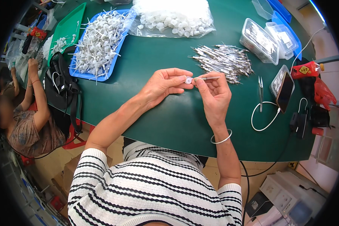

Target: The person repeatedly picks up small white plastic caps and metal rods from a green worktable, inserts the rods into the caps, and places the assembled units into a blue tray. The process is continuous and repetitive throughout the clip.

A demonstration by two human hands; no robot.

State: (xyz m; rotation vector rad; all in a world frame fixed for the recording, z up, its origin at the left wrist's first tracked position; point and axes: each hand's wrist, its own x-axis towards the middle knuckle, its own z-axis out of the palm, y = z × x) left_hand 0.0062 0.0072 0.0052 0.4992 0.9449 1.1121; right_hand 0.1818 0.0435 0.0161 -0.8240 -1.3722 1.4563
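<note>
Between the thumb and fingers of my left hand (168,83) is a small white round plastic cap (188,80). My right hand (214,94) pinches a thin metal rod (209,78), its inner end meeting the cap. Both hands are held close together above the green table. Just beyond my right hand lies a heap of similar thin metal rods (224,62). Farther off, a clear plastic bag (173,17) is full of loose white caps. To the left, a blue tray (72,69) is piled with white caps that have thin stems attached.
Tweezers (260,92), a white cable (254,120) and a phone (285,92) on a clear box lie at right. Behind them stands a clear container (260,41) of parts. A green tray (69,24) and a black bag (60,81) are at left, beside another person (34,120).
</note>
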